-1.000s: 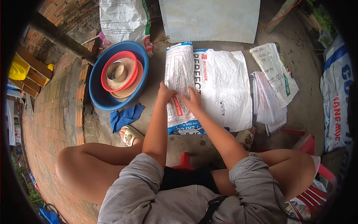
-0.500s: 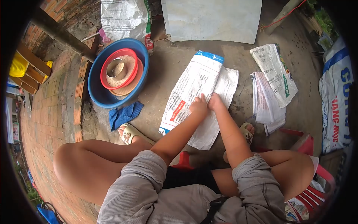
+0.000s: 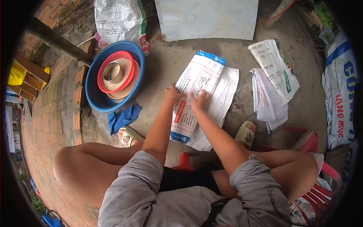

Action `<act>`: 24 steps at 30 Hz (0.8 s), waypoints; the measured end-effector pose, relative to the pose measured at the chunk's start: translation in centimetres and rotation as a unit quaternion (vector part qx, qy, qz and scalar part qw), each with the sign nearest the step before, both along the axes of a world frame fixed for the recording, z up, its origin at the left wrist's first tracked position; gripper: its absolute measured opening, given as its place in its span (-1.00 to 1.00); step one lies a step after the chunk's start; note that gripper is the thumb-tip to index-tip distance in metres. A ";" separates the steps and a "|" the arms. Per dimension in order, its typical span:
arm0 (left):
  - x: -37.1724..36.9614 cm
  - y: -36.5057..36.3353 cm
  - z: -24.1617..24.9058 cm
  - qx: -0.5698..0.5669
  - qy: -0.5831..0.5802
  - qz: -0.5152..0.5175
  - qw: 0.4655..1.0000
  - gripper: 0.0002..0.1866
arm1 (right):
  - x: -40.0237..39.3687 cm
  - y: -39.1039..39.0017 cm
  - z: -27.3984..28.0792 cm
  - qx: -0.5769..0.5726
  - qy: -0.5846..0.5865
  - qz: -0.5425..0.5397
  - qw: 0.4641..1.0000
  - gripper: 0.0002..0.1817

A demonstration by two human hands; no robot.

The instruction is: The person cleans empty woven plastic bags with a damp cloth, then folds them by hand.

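Observation:
A white printed woven sack point(image 3: 206, 81) with blue ends and a red label lies folded on the ground between my feet. A plain whitish layer point(image 3: 228, 86) sticks out past its right side. At the sack's left edge, my left hand point(image 3: 172, 94) has its fingers bent around the border; part of the grip is hidden. My right hand point(image 3: 200, 101) rests on the printed face with thumb and fingers apart, holding nothing.
On the left stands a blue basin point(image 3: 90, 92) with a red bowl point(image 3: 133, 72) and metal ring inside. A blue cloth point(image 3: 123, 118) lies below it. Other flattened sacks point(image 3: 270, 94) lie to the right, near a red plastic chair point(image 3: 329, 172). A grey panel point(image 3: 208, 22) stands ahead.
My left hand has moved left from the sack's middle to its left edge, which now sits further in. My right hand has shifted left onto the printed face, fingers spread.

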State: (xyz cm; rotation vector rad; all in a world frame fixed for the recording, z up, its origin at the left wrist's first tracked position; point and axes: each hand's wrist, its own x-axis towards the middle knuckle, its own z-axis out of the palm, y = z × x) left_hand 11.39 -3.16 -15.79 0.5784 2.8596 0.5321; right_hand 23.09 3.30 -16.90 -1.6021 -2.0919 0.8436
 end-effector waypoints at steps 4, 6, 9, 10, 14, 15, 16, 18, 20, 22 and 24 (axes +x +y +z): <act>-1.8 -0.6 0.3 0.033 -0.223 -0.052 0.973 -0.10 | -1.1 -0.9 1.1 -0.108 0.056 0.026 0.992 -0.16; -2.5 0.1 4.3 0.025 -0.200 -0.117 0.973 -0.18 | -1.6 -0.3 1.3 -0.151 0.138 0.019 0.979 -0.12; -2.6 3.1 11.4 -0.005 -0.128 -0.184 0.975 -0.25 | -0.9 1.8 8.8 -0.333 0.238 0.042 0.911 -0.08; -1.2 4.0 14.4 -0.028 -0.133 -0.191 0.972 -0.30 | -2.4 3.1 3.4 -0.408 0.395 0.009 0.823 -0.02; 7.3 7.2 14.9 -0.127 -0.113 -0.242 0.955 -0.26 | -0.4 7.4 -0.1 -0.596 0.566 0.118 0.558 -0.09; 9.6 7.4 13.1 -0.157 -0.115 -0.266 0.944 -0.22 | 0.3 10.5 -3.1 -0.583 0.531 0.085 0.609 -0.13; 11.7 7.4 11.0 -0.146 -0.114 -0.274 0.944 -0.16 | 1.9 14.2 -6.0 -0.567 0.493 0.051 0.658 -0.17; 14.9 6.3 6.0 -0.150 -0.055 -0.319 0.934 -0.06 | 9.2 16.3 -12.7 -0.520 0.410 -0.015 0.749 -0.25; 16.2 5.0 3.0 -0.204 -0.033 -0.404 0.891 0.09 | 10.6 15.6 -7.3 -0.481 0.325 -0.269 0.769 -0.43; 16.1 4.1 2.0 -0.204 -0.063 -0.424 0.880 0.08 | 12.4 15.7 -4.7 -0.443 0.414 -0.401 0.687 -0.50; 15.0 4.4 4.8 -0.191 -0.149 -0.426 0.872 -0.09 | 12.2 15.7 -2.9 -0.330 0.308 -0.406 0.795 -0.50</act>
